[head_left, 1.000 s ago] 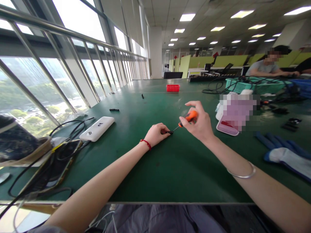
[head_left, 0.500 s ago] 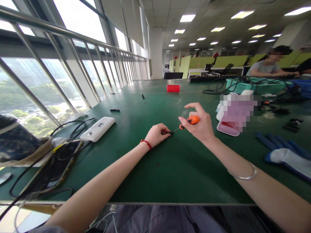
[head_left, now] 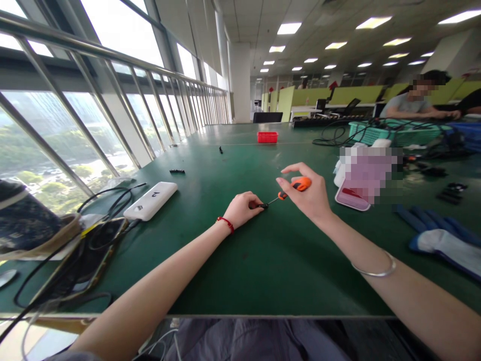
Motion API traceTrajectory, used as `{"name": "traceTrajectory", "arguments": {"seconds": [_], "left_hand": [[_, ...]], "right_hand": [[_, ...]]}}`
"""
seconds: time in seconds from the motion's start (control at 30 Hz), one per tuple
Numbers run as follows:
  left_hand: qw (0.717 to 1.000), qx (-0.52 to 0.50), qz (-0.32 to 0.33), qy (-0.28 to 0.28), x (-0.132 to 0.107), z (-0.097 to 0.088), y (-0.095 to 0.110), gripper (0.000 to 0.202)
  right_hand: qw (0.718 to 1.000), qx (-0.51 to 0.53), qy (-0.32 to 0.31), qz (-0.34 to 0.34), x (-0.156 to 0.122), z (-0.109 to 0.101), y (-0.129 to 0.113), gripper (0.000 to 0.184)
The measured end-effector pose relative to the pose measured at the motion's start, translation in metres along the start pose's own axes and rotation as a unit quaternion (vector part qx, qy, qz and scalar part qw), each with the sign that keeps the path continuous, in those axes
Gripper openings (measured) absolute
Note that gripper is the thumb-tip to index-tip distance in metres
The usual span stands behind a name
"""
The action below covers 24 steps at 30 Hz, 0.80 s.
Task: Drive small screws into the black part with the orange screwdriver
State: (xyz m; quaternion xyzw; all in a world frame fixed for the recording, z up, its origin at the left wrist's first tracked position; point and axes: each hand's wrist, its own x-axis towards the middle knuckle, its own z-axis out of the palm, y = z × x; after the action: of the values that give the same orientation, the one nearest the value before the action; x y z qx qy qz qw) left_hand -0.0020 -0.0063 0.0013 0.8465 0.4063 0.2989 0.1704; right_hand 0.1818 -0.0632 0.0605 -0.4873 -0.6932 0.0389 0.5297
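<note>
My left hand (head_left: pixel 242 207) rests on the green table (head_left: pixel 263 260) with its fingers pinched on a small black part (head_left: pixel 260 205). My right hand (head_left: pixel 307 193) grips an orange-handled screwdriver (head_left: pixel 291 188), fingers curled round the handle and the index finger stretched over it. The thin metal shaft slants down to the left and its tip meets the black part. A red cord circles my left wrist and a silver bangle my right forearm.
A white power bank (head_left: pixel 151 199) with black cables lies at the left, next to a dark bag (head_left: pixel 26 220). Blue gloves (head_left: pixel 439 235) and a pink case (head_left: pixel 353 198) lie at the right. A red bin (head_left: pixel 267 137) stands far back. Another person (head_left: pixel 417 103) sits at the far right.
My right hand has sunk a little and tipped the screwdriver handle lower and to the right. The left hand and the black part stay where they were.
</note>
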Motion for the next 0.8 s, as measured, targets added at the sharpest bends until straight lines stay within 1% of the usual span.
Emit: {"name": "traceTrajectory", "arguments": {"seconds": [0.07,0.17,0.23,0.27,0.33,0.4,0.43,0.5,0.57,0.63,0.67,0.73,0.8], "left_hand": [[1.000,-0.002,-0.001,0.000,0.0000,0.0004,-0.0001,0.010],[1.000,-0.001,-0.002,0.003,-0.0001,0.0009,-0.0009,0.010],[1.000,0.001,0.000,0.002,-0.0002,0.0008,-0.0012,0.011],[1.000,0.001,0.001,0.001,-0.0002,0.0006,-0.0011,0.012],[1.000,0.002,0.004,-0.001,-0.0003,0.0002,-0.0006,0.011],[1.000,0.002,0.002,0.000,-0.0002,0.0000,0.0000,0.011],[1.000,0.002,0.001,0.000,-0.0002,0.0000,0.0002,0.011],[1.000,0.001,-0.003,0.000,-0.0002,0.0000,0.0004,0.011],[1.000,-0.001,-0.004,-0.001,-0.0001,0.0001,0.0003,0.011],[1.000,-0.001,-0.003,-0.001,-0.0002,-0.0001,0.0002,0.011],[1.000,0.000,-0.002,-0.002,-0.0003,-0.0002,0.0002,0.012],[1.000,0.001,0.000,-0.002,-0.0003,-0.0003,0.0002,0.011],[1.000,0.000,0.000,-0.001,-0.0003,-0.0002,0.0003,0.010]], "right_hand": [[1.000,0.020,-0.010,-0.016,-0.0003,-0.0001,-0.0008,0.020],[0.999,0.038,0.002,-0.036,-0.0001,0.0009,0.0013,0.042],[0.999,0.026,0.011,-0.029,0.0001,0.0015,0.0019,0.049],[1.000,0.015,0.011,-0.018,0.0000,0.0015,0.0015,0.047],[1.000,0.004,0.000,-0.002,-0.0004,0.0010,-0.0007,0.034],[1.000,0.011,-0.016,-0.003,-0.0009,0.0005,-0.0026,0.023],[1.000,0.018,-0.019,-0.008,-0.0011,0.0005,-0.0029,0.021],[0.999,0.030,-0.012,-0.024,-0.0011,0.0009,-0.0013,0.027],[0.999,0.036,0.008,-0.029,-0.0006,0.0019,0.0017,0.040],[0.999,0.032,0.021,-0.014,0.0001,0.0027,0.0040,0.048],[0.999,0.026,0.024,0.000,0.0004,0.0029,0.0044,0.047],[0.999,0.014,0.026,0.020,0.0009,0.0029,0.0039,0.034],[1.000,0.012,0.017,0.019,0.0010,0.0027,0.0026,0.020]]}}
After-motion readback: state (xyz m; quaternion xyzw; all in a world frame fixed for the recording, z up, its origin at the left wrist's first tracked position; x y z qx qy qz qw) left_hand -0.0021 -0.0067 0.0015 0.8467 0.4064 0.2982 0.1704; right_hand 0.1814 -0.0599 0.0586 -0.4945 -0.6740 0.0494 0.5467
